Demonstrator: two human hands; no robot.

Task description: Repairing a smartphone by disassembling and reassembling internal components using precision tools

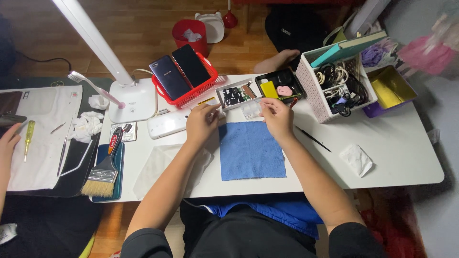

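Head view looks straight down on a white surface point(392, 148) where both hands meet at the far edge of a blue cloth point(251, 150). Left hand point(202, 123) and right hand point(277, 117) each pinch one end of a small clear plastic case point(251, 110), so the case spans the gap between them with its long axis running left to right. Both grips are closed on it with the fingertips, the left at its left end, the right at its right end; neither hand is clearly nearer, since the case sits midway between them. It hovers or rests just beyond the cloth's far edge; contact with the surface cannot be judged.

Just beyond the case stands a white tray point(234, 94) of small circuit parts, and beside that a black tray point(279, 86) holding a yellow block and a pink piece. A red basket point(189, 79) carries 2 dark phones. Left of the left hand lies a white phone point(166, 125), and farther left a paintbrush point(104, 169). Another person's hand point(7, 143) shows at the left edge.
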